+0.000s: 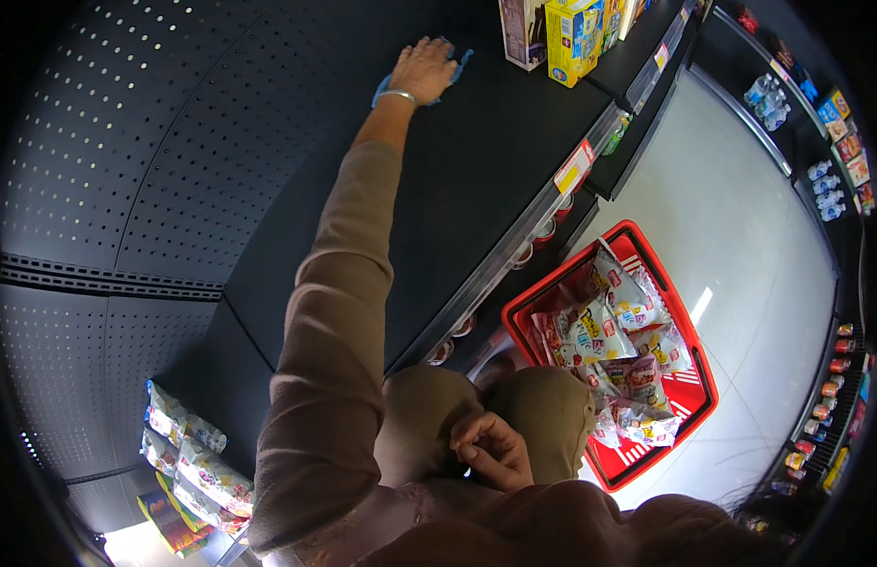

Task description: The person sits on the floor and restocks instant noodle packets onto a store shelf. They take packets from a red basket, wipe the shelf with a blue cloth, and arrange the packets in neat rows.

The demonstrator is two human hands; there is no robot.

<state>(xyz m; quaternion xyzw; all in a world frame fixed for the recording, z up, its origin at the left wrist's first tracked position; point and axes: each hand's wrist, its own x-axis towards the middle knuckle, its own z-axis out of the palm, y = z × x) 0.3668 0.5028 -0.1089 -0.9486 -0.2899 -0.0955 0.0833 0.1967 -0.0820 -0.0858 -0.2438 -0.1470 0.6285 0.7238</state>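
My left hand (423,71), with a silver-coloured bangle at the wrist, lies palm down on a blue cloth (461,65), pressing it against a black shelf (452,184). The cloth's edges show around the fingers and beside the wrist. The left arm, in a brown sleeve, reaches across the shelf. My right hand (493,450) rests near my knees with its fingers curled in towards the thumb; nothing shows in it. Beside my knees, a red plastic shopping basket (702,368) on the floor holds several printed snack bags (587,332).
Upright boxes, one a yellow carton (571,46), stand at the shelf's far end. A clear price rail (495,262) edges the shelf above red cans. Snack bags (215,475) sit at lower left, against the perforated back panel (197,170). Stocked shelves line the aisle's other side.
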